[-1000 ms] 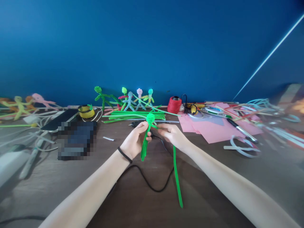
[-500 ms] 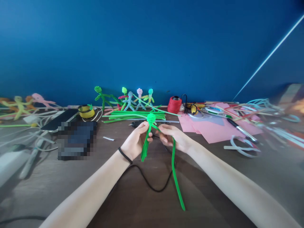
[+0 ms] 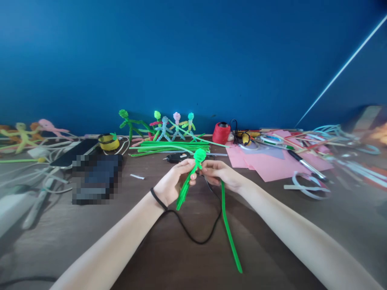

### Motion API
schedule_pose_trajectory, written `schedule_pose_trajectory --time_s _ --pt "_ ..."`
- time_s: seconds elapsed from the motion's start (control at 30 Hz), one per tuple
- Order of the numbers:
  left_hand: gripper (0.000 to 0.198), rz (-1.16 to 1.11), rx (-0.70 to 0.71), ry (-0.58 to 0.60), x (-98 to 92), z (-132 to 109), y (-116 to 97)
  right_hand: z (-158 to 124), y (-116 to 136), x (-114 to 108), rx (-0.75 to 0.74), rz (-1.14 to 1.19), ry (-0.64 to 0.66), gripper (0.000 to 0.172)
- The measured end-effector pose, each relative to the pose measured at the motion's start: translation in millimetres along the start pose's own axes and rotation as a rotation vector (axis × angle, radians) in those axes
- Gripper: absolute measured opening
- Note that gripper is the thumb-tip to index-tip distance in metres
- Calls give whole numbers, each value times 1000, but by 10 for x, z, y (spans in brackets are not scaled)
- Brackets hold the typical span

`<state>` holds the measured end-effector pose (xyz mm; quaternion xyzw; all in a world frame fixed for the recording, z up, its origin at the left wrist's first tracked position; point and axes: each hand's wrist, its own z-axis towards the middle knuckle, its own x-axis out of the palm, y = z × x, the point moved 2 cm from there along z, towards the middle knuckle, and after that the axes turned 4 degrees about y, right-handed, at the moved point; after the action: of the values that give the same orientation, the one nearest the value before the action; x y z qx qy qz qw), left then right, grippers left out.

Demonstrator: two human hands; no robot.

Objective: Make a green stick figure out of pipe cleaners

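My left hand (image 3: 172, 183) is closed round a green pipe-cleaner figure (image 3: 187, 181) just below its coiled round head (image 3: 200, 154); the figure's green strands hang down past my palm. My right hand (image 3: 222, 174) pinches the figure at the neck from the right side. From that hand a long loose green pipe cleaner (image 3: 229, 233) trails down to the brown table (image 3: 272, 225). A black band circles my left wrist. Both hands meet above the middle of the table.
Several finished pipe-cleaner figures (image 3: 165, 125) stand against the blue wall, with a bundle of green pipe cleaners (image 3: 169, 147) before them. A red thread spool (image 3: 221, 133), pink paper (image 3: 266, 163), pens and tape lie right. A glue gun (image 3: 178, 158) with black cable (image 3: 193, 235) lies behind my hands. A dark blurred object (image 3: 95, 177) is at left.
Both hands shifted slightly right and the figure's head tilted right. The trailing pipe cleaner's lower end swung further right and toward me.
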<state>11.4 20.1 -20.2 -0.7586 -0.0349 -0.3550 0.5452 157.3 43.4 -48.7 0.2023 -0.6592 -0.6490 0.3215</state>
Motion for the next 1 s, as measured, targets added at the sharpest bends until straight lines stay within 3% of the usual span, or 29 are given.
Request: schedule_pose_trajectory --time_s 0.37,0.6,0.73,1.0 --pt "11 303 -102 54 -34 9 3 -16 43 -78 -10 -255 -90 26" --pt "22 375 -156 77 -71 43 35 -50 166 -58 18 -395 -141 25" --pt "17 432 -184 109 -49 21 59 -110 319 -3 18 -615 -149 17" --pt "11 692 -124 49 -62 45 135 -166 478 193 -244 -1254 -184 15"
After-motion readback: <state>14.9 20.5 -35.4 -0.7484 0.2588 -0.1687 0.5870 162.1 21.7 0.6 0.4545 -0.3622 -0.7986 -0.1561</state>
